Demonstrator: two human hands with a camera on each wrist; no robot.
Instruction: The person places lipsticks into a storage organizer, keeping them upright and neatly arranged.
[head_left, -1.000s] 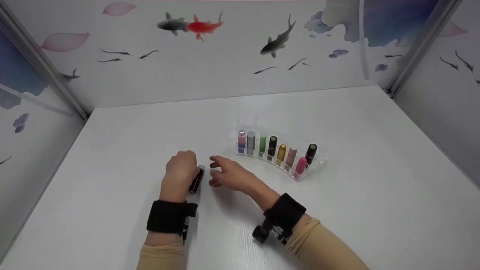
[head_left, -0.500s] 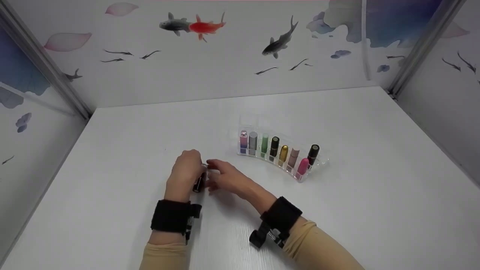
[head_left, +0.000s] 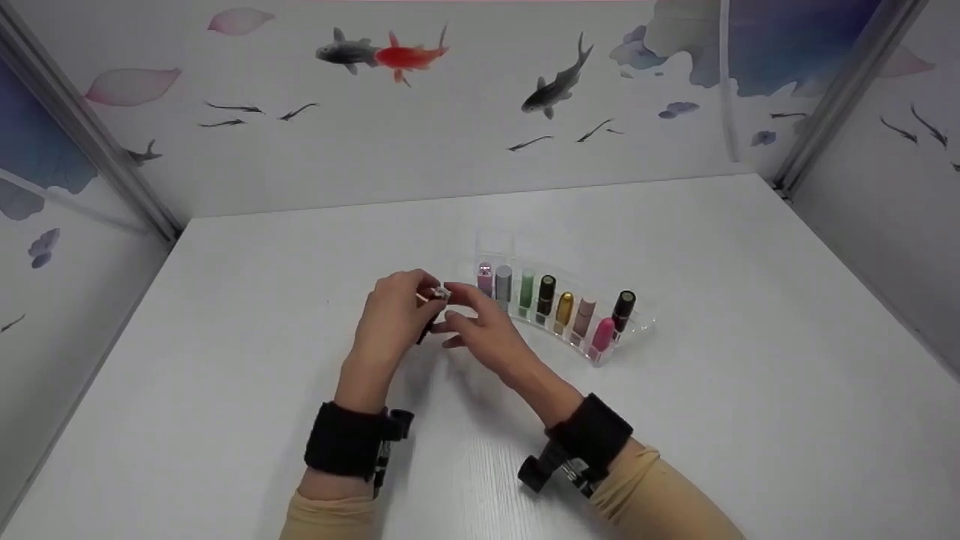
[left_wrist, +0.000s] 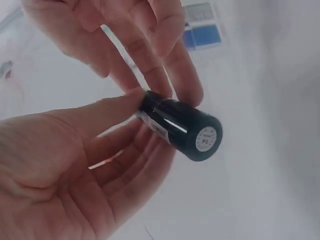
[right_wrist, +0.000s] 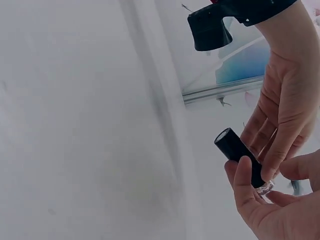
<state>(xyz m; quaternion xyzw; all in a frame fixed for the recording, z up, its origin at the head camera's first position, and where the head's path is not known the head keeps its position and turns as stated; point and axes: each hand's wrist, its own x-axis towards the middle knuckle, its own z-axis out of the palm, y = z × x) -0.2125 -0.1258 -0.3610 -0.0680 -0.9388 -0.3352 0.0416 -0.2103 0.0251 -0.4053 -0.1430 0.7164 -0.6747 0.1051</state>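
A glossy black lipstick tube (left_wrist: 182, 125) with a clear end is off the table, pinched by my left hand (head_left: 390, 319) between thumb and fingers. Its round base with a white label faces the left wrist camera. The clear end (right_wrist: 265, 188) shows in the right wrist view by my left fingertips. My right hand (head_left: 491, 337) is close beside the tube, fingers loosely bent. In the right wrist view some right fingers lie against or just behind the tube, with the thumb apart from it. Whether they bear any of its weight cannot be seen.
A curved clear lipstick rack (head_left: 536, 322) stands just right of my hands. It holds several lipsticks, among them a green one (head_left: 526, 289), a gold one (head_left: 564, 309) and a pink one (head_left: 603, 334). White table (head_left: 750, 375) surrounds it, with printed walls behind and beside.
My left hand has lifted the black lipstick tube off the table and moved it forward and right. My right hand has moved forward along with it, staying close to the tube.
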